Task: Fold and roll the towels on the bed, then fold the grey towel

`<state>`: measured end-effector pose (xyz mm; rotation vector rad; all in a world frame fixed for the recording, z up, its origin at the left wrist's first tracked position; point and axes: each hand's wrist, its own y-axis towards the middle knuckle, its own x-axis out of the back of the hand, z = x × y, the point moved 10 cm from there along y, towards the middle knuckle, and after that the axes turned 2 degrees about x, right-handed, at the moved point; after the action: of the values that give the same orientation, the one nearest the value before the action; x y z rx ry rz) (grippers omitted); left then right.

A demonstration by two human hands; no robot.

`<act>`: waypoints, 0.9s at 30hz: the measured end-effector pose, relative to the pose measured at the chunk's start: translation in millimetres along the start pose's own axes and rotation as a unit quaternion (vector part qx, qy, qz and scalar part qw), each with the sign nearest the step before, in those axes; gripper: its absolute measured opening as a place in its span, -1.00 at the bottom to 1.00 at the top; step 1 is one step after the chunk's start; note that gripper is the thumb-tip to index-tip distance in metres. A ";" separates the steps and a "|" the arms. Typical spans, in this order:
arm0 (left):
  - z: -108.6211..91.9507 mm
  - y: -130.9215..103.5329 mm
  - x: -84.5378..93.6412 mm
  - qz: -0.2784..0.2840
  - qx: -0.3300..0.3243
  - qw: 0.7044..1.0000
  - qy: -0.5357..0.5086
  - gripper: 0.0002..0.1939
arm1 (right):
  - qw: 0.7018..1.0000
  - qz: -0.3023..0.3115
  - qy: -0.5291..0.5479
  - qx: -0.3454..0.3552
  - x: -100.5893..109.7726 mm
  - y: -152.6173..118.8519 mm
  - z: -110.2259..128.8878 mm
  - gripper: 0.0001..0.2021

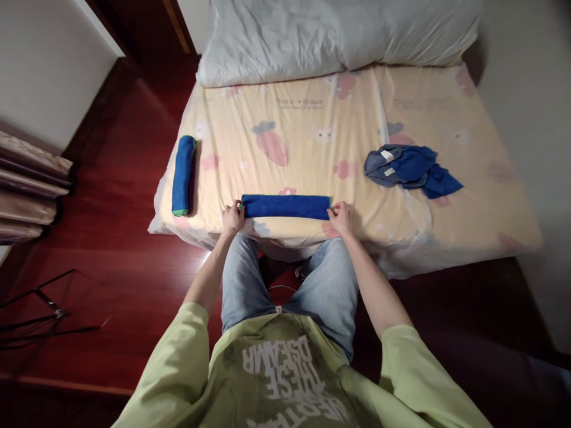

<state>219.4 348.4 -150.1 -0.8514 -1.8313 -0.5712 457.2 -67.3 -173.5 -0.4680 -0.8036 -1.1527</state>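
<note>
A blue towel [286, 207] with green edging lies folded into a long narrow strip near the front edge of the bed. Its left end is pinched by my left hand [233, 216], fingers closed. My right hand [340, 217] grips the lower right corner between thumb and fingers. To the left, a rolled blue towel [183, 175] with green ends rests lengthwise, away from my hands. A crumpled blue and grey cloth bundle [411, 169] with white tags lies to the right.
The bed has a yellow sheet [307, 137] printed with carrots and rabbits, under a clear-looking cover. A thick pale quilt [334, 38] is heaped at the back. Black stand legs [53, 309] are on the red floor [134, 255] at left, below a curtain [31, 184].
</note>
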 end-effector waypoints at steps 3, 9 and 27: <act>-18.2 -6.3 3.6 -0.030 -0.072 0.997 0.014 -0.63 | 0.996 -0.017 -0.063 0.061 10.6 -12.5 19.2 -0.69; -49.6 -29.0 -18.7 0.070 -0.256 0.964 -0.001 -0.35 | 0.961 0.075 -0.089 0.250 4.2 -32.1 42.0 -0.49; -45.1 1.0 22.3 0.143 -0.143 0.978 -0.051 -0.48 | 0.984 0.102 0.022 0.144 12.3 3.5 50.2 -0.61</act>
<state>240.9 323.8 -111.9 -1.3346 -1.6982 -0.6219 446.7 -38.6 -131.7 -0.2751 -0.8479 -0.8371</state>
